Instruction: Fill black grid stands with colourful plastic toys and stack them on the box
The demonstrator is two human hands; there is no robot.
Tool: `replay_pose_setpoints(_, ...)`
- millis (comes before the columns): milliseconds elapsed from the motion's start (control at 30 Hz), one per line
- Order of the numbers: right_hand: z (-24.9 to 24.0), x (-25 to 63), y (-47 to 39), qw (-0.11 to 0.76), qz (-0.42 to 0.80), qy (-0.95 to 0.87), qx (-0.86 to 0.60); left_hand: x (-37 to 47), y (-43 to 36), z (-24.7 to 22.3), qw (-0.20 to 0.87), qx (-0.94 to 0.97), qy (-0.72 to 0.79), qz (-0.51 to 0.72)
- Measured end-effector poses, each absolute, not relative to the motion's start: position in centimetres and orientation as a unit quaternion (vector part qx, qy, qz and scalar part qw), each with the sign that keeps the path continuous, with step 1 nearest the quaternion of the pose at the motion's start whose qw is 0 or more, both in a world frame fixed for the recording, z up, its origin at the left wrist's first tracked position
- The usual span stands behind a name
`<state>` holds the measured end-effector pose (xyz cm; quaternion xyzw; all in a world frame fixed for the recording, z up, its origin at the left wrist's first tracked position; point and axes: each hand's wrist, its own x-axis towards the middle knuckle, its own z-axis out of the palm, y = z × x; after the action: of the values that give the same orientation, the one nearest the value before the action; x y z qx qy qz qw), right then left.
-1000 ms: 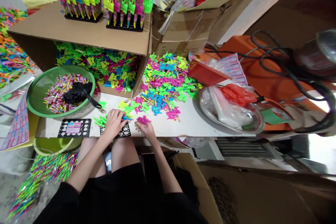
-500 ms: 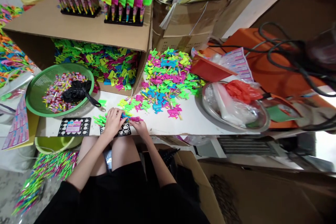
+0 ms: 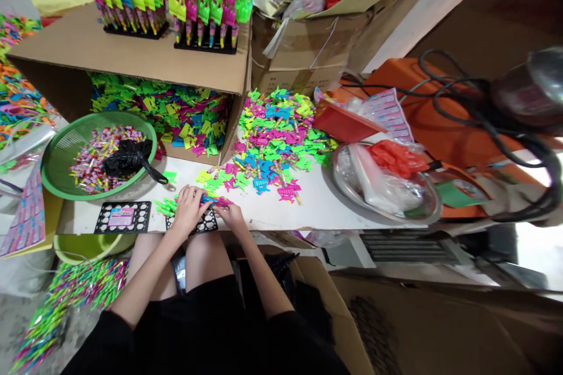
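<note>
Over a black perforated rack point(image 3: 206, 224) at the table's front edge, my two hands are close together. My left hand point(image 3: 189, 206) is closed, fingers curled over the plastic toys set on the rack; its fingertips hide part of them. My right hand point(image 3: 234, 218) pinches a pink plastic toy point(image 3: 223, 202) just right of a blue one. Green plastic toys point(image 3: 166, 206) stick out to the left of my left hand. Beyond my hands spreads a pile of pink, green, yellow and blue plastic toys point(image 3: 277, 140).
A second black rack point(image 3: 103, 220) with a printed card lies at left. Behind it stands a green basket point(image 3: 57, 158) of small candy tubes with a black bag. Filled racks top a cardboard box point(image 3: 57, 47). A metal basin point(image 3: 433, 211) with plastic bags sits at right.
The pink toy in my right hand has moved in closer to my left hand and the rack. The view has shifted slightly.
</note>
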<state>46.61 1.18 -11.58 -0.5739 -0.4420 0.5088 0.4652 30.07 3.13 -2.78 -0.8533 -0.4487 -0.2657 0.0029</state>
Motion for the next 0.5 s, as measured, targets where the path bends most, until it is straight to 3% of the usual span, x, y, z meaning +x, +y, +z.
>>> replay_pose_setpoints(233,-12.5,46.5,1.3,0.451,0.473,-0.467,-0.596,29.9,2.9,-2.7,0.003,-0.851,-0.455,-0.262)
replay_pose_setpoints(500,-13.2,46.1,1.5,0.456,0.512,-0.423,-0.593,29.5,2.9,-3.0,-0.005,-0.858,-0.432,-0.279)
